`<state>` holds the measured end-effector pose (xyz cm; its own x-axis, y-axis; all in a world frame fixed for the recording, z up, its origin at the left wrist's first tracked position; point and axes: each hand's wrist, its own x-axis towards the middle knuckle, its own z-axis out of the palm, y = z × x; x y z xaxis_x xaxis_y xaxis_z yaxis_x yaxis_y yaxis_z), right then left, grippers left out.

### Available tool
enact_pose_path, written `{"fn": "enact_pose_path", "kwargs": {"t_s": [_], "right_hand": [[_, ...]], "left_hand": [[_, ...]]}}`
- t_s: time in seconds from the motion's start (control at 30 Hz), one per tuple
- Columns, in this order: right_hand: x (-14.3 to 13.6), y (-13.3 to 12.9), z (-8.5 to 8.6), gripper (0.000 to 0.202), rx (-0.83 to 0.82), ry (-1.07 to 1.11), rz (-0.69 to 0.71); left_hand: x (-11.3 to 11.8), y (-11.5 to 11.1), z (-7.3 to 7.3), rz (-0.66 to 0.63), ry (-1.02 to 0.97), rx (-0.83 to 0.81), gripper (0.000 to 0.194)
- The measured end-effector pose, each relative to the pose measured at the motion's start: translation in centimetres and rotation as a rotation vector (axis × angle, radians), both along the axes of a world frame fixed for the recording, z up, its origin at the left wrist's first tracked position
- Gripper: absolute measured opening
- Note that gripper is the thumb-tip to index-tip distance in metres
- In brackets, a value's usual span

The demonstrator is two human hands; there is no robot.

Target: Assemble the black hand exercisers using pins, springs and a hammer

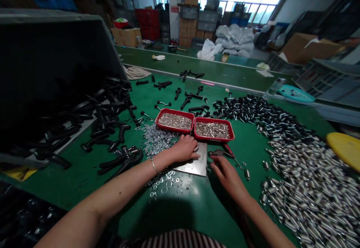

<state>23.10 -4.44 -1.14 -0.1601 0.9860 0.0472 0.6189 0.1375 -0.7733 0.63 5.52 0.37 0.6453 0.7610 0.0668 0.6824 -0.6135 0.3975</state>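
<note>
My left hand (185,149) rests over the metal plate (198,165), its fingers curled round a small silver cylinder (196,149). To the right of the plate, my right hand (225,171) reaches to the hammer (218,153); its fingertips are at the hammer, and whether they grip it I cannot make out. Just beyond the plate sit two red trays, the left one (156,121) with tiny metal parts and the right one (233,137) with small pins. Washers (157,139) lie scattered beside and in front of the plate.
Black handles (112,117) spill from a large grey bin (105,34) at the left. Black-headed bolts (253,107) and a big heap of silver cylinders (317,188) cover the right side. A yellow dish (344,148) lies at the right edge.
</note>
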Motion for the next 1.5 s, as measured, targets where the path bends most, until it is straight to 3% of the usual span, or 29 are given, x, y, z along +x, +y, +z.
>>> {"fn": "enact_pose_path", "kwargs": {"t_s": [0.1, 0.17, 0.3, 0.43, 0.57, 0.67, 0.77, 0.83, 0.9, 1.0, 1.27, 1.33, 1.4, 1.5], "right_hand": [[3.7, -2.5, -0.4, 0.027, -0.039, -0.069, -0.025], [5.1, -4.4, -0.8, 0.027, -0.016, -0.171, -0.068], [5.1, -6.9, -1.6, 0.039, 0.024, -0.366, -0.115], [4.2, -6.8, -2.3, 0.046, -0.014, -0.321, -0.141], [3.6, -4.4, -2.7, 0.053, -0.18, 0.033, -0.226], [3.0, -2.5, -2.4, 0.051, -0.45, 0.463, -0.248], [2.5, -1.4, -1.7, 0.047, -0.686, 0.777, -0.256], [2.3, -1.0, -1.4, 0.047, -0.747, 0.853, -0.235], [2.3, -0.8, -1.2, 0.047, -0.735, 0.822, -0.202], [2.2, -0.5, -0.8, 0.045, -0.633, 0.715, -0.182], [2.5, -1.6, 0.3, 0.041, -0.566, 0.451, -0.104], [2.6, -1.8, 0.6, 0.04, -0.588, 0.45, -0.087], [2.7, -1.5, 1.3, 0.039, -0.567, 0.349, -0.042], [2.4, -0.7, 2.9, 0.037, -0.394, 0.068, 0.039]], "left_hand": [[1.2, 2.8, 1.3, 0.037, -0.09, 0.102, 0.01], [2.6, 5.0, 1.9, 0.067, -0.053, 0.148, 0.014], [5.5, 8.3, 1.6, 0.09, 0.115, 0.142, 0.018], [6.2, 9.0, 0.6, 0.101, 0.111, 0.123, 0.017], [5.6, 8.6, 0.8, 0.146, 0.026, 0.102, 0.015], [4.5, 7.7, 1.3, 0.179, -0.075, 0.084, 0.014], [2.4, 5.3, 1.1, 0.221, -0.368, -0.043, 0.018], [0.7, 3.2, 0.4, 0.263, -0.592, -0.212, 0.017], [-0.8, 1.3, -0.6, 0.317, -0.685, -0.339, 0.016], [-1.6, -0.2, -2.0, 0.386, -0.659, -0.347, 0.013], [-1.2, -0.3, -3.4, 0.45, -0.506, -0.272, 0.01], [-1.3, -0.4, -3.2, 0.413, -0.452, -0.215, 0.012], [-1.4, -0.5, -2.7, 0.297, -0.345, -0.083, 0.014], [-1.6, -0.9, -1.7, 0.087, -0.116, 0.099, 0.02]]}}
